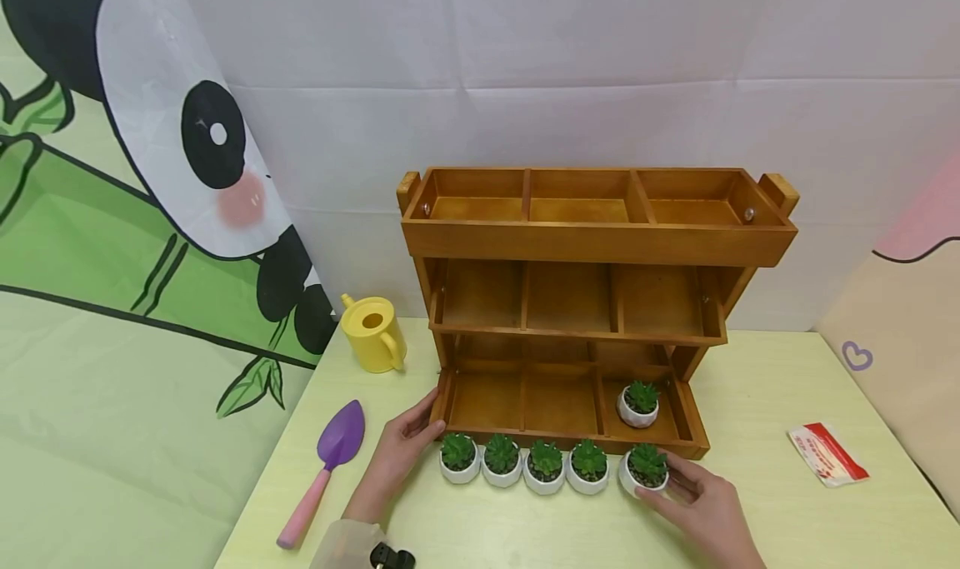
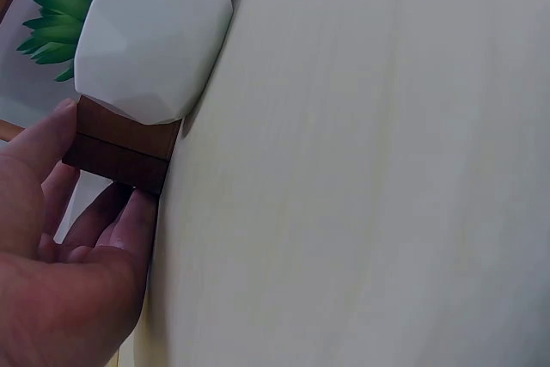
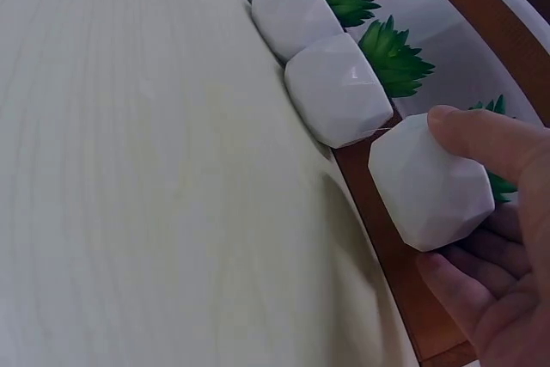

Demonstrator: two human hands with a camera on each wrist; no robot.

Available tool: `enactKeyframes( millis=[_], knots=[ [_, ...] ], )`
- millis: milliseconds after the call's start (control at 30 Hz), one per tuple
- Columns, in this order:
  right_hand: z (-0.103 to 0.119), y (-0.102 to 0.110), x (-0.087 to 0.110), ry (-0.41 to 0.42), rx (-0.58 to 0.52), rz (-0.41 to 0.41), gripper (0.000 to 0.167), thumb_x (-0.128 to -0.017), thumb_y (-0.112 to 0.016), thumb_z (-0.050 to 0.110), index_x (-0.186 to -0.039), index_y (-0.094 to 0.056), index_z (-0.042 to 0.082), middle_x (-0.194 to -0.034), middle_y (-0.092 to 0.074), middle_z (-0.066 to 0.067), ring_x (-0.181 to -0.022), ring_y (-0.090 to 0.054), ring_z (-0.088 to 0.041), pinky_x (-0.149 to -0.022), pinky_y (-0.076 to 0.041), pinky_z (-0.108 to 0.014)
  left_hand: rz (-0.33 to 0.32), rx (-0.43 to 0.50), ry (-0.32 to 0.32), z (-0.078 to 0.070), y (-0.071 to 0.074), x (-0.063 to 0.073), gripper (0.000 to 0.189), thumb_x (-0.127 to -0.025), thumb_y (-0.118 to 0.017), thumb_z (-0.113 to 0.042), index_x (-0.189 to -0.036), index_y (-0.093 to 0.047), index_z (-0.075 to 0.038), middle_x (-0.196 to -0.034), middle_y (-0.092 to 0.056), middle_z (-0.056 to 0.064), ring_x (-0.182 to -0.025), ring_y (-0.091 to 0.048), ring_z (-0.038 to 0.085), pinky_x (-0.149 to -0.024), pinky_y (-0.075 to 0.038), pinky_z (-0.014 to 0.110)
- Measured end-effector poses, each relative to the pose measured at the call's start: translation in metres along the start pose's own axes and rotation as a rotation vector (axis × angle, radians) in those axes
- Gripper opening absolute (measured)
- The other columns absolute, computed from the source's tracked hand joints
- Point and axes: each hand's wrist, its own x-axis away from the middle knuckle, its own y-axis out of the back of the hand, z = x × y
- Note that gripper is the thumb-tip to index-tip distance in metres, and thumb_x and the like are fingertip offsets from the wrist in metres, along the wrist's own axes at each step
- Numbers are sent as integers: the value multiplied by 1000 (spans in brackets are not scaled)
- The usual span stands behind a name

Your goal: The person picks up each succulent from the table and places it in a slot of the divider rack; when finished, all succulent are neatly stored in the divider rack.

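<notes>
We hold a potted succulent (image 1: 647,467) in our right hand (image 1: 705,502), just in front of the wooden shelf (image 1: 600,245).
We judge its faceted white pot (image 3: 430,186) light, stiff and perhaps slick, likely to chip if dropped, so its firm sides make a better hold than the leaves. It lies between our thumb and fingers, just beside the right end of the row of four potted succulents (image 1: 545,473), while our left hand (image 1: 401,452) grips the shelf's lower left front corner.
</notes>
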Motion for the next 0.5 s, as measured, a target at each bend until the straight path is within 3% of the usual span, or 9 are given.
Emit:
enactKeyframes(
  millis=[267, 500],
  knots=[
    [5, 7, 1, 13, -92, 4, 86, -78, -94, 36, -141, -58, -10, -141, -57, -32, -122, -64, -41, -88, -61, -30, -5, -22, 2, -1, 0, 1, 58, -101, -70, -10, -156, -53, -21, -161, -44, 6, -148, -41, 27, -113, -42, 31],
    [15, 14, 0, 102, -113, -25, 79, -80, -94, 27, -139, -58, -12, -137, -61, -31, -119, -67, -38, -86, -61, -29, -5, -20, 1, -1, 0, 1, 58, -101, -71, -11, -155, -53, -21, -160, -45, 6, -147, -42, 28, -113, -43, 31]
  ],
)
